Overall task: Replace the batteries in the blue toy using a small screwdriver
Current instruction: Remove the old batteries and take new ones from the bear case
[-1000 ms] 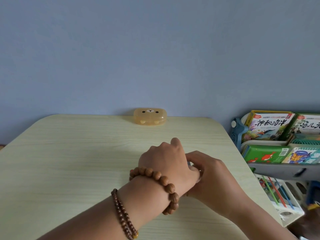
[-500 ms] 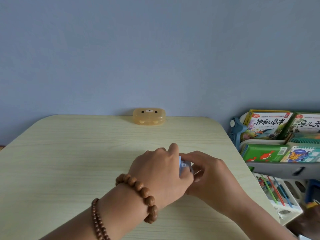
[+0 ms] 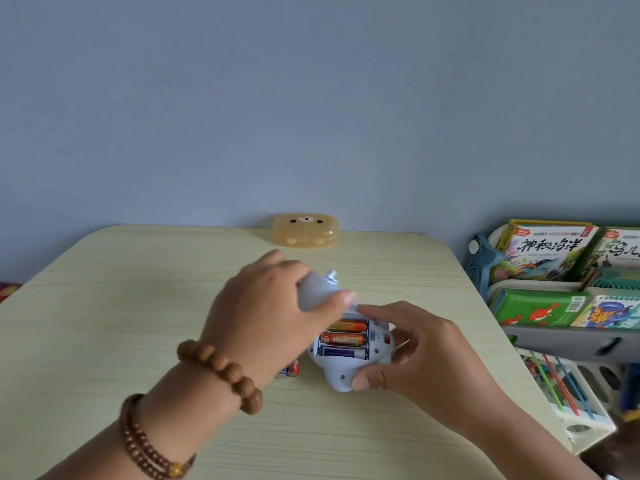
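While the right hand (image 3: 422, 355) curls round the blue toy (image 3: 341, 379) on the table (image 3: 104, 323), batteries (image 3: 343, 339) show in its open bay; just beyond the toy, the left hand (image 3: 263, 317) pinches the cover (image 3: 317, 294); farther beyond, a bear-faced case (image 3: 305, 231).

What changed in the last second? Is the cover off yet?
The left hand has lifted up and away, holding the battery cover, which uncovers three batteries in the blue toy. The right hand still grips the toy in the same place. The bear-faced box has not moved.
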Demonstrator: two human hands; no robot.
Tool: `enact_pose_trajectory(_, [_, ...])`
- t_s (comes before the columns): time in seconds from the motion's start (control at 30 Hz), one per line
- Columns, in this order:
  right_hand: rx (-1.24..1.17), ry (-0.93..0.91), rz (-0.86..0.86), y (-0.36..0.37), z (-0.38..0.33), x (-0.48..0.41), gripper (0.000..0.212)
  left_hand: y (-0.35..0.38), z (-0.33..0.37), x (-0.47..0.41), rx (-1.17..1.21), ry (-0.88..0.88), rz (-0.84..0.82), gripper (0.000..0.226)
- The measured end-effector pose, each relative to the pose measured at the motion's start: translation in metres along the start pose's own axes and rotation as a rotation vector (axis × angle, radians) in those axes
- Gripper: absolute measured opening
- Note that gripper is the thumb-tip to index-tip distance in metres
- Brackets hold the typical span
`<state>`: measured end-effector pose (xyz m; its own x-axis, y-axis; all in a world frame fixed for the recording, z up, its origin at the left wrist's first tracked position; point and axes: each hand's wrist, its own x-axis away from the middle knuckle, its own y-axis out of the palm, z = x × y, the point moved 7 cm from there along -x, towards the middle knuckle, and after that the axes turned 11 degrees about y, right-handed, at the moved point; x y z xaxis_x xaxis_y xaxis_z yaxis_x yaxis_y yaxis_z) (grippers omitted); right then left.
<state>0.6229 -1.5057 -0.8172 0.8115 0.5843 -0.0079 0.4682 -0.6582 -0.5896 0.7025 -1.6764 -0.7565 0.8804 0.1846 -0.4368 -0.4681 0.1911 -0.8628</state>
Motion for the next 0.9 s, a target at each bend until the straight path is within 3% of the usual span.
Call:
enact_pose_trajectory(0.13, [0.004, 0.003, -0.003, 0.001, 0.003, 0.002, 0.078, -0.002, -0.065, 0.007, -0.164, -0.275, -0.096, 0.059])
enact_pose_trajectory(0.23, [-0.012, 0.019, -0.005, 0.001, 0.006, 0.001, 0.078, 0.006, -0.097, 0.017, -0.233, -0.362, -0.171, 0.056])
enact_pose_trajectory(0.9, [0.003, -0.059, 0.008, 0.004, 0.010, -0.001, 0.079, 0.031, -0.098, 0.028, -0.239, -0.367, -0.276, 0.069])
